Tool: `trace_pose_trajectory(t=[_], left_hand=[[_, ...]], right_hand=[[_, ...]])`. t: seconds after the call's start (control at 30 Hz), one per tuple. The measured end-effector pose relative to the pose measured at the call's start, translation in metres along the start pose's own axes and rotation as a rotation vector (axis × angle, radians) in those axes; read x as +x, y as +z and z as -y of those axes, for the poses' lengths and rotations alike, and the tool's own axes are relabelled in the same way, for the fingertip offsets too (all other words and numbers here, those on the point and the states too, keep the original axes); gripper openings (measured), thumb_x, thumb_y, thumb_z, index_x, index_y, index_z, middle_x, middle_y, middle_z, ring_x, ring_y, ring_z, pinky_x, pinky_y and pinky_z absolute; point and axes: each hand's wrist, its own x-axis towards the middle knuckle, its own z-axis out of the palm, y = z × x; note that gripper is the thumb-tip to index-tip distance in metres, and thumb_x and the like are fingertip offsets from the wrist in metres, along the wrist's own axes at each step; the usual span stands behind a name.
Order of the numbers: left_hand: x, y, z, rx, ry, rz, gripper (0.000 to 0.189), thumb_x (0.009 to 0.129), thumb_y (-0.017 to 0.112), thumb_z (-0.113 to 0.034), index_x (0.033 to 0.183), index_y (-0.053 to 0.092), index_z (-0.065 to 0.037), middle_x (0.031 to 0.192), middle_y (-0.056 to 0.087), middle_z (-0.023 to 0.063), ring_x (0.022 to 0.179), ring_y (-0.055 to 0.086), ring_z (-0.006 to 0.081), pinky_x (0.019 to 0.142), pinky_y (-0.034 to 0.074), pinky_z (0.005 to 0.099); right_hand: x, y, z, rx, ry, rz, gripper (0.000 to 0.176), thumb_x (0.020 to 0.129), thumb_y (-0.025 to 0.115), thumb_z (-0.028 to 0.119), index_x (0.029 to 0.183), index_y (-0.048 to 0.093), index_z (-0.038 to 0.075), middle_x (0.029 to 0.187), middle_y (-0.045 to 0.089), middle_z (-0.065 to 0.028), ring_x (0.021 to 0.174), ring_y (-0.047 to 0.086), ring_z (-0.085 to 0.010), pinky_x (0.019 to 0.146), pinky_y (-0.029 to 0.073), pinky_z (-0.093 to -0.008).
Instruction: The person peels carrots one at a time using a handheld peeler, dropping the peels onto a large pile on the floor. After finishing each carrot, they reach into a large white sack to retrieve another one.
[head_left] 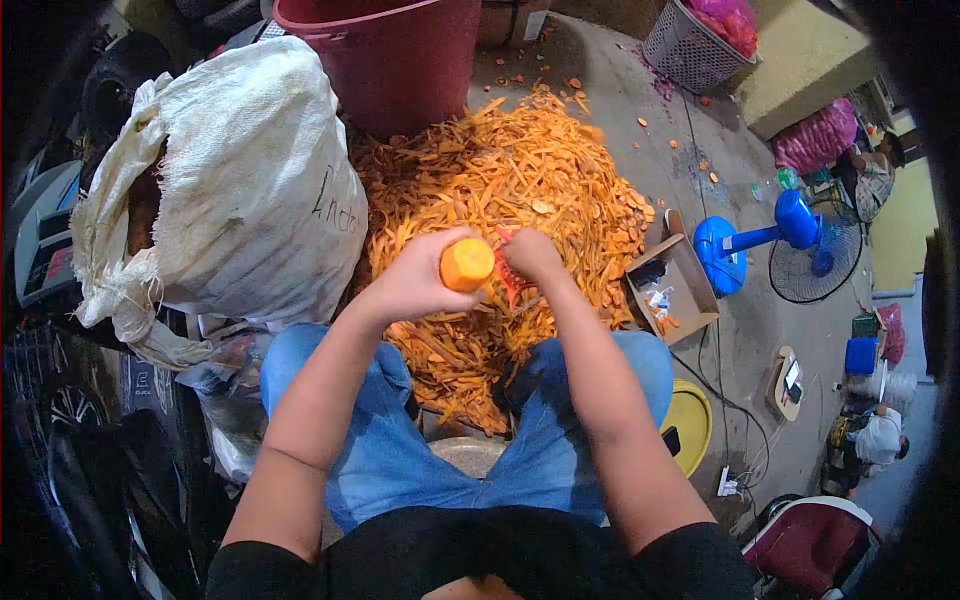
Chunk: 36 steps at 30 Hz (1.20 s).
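My left hand (415, 278) is wrapped round a carrot (467, 264), whose flat cut end faces up toward me. Close to its right side, my right hand (534, 257) is closed on a red peeler (513, 280); part of the tool is hidden behind the fingers. Both hands are over a large heap of orange carrot peelings (510, 160), which spreads on the floor in front of me and between my knees. Short cut carrot ends lie mixed in with the strips.
A white woven sack (250, 170) stands at the left, with a big red tub (385, 70) behind the heap. On the right are a cardboard box (690, 290), a blue fan (790, 225), a yellow lid (695, 425) and cables. Two people are farther off at the right.
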Motion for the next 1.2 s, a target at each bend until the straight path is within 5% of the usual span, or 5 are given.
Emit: trace_pose_trajectory(t=[0.3,0.5,0.83,1.0,1.2], left_hand=[[0.021,-0.050,-0.014,1.120,-0.384,0.787,0.038,0.053,0.068,-0.019,0.086,0.053,-0.006,0.076,0.057,0.0127,0.076,0.055,0.0263,0.066,0.043,0.0334],[0.064,-0.176,-0.109,1.179,0.463,-0.557,0.026,0.068,0.057,-0.013,0.092,0.051,-0.004,0.085,0.056,0.0113,0.081,0.054,0.0195,0.073,0.040,0.0289],[-0.063,-0.262,-0.087,1.552,-0.549,-0.509,0.020,0.070,0.045,-0.013,0.076,0.054,0.004,0.077,0.054,0.0232,0.071,0.054,0.0328,0.063,0.042,0.0355],[-0.140,-0.270,0.021,-0.165,-0.463,-0.558,0.033,0.077,0.047,-0.029,0.093,0.054,-0.001,0.094,0.053,0.0071,0.081,0.049,0.0157,0.071,0.039,0.0256],[-0.136,-0.285,0.049,-0.449,-0.491,-0.704,0.033,0.076,0.047,-0.028,0.094,0.053,-0.001,0.092,0.054,0.0073,0.080,0.050,0.0153,0.071,0.039,0.0261]], right_hand=[[-0.009,-0.021,0.021,0.059,-0.140,-0.046,0.024,0.068,0.050,0.020,0.078,0.058,0.000,0.080,0.056,-0.0196,0.076,0.055,-0.0305,0.067,0.044,-0.0370],[-0.010,-0.025,0.021,0.043,-0.128,-0.038,0.023,0.069,0.050,0.020,0.078,0.057,0.000,0.078,0.057,-0.0191,0.074,0.055,-0.0305,0.066,0.043,-0.0375],[-0.016,-0.028,0.022,0.127,-0.178,-0.090,0.021,0.068,0.049,0.017,0.080,0.055,0.001,0.077,0.056,-0.0178,0.077,0.054,-0.0307,0.068,0.042,-0.0384],[-0.014,-0.018,0.024,0.079,-0.184,-0.091,0.021,0.069,0.050,0.018,0.080,0.054,0.001,0.079,0.056,-0.0183,0.078,0.053,-0.0309,0.068,0.041,-0.0388],[-0.015,-0.017,0.026,0.040,-0.210,-0.069,0.022,0.070,0.050,0.020,0.081,0.054,0.001,0.080,0.056,-0.0193,0.077,0.053,-0.0312,0.068,0.041,-0.0387]])
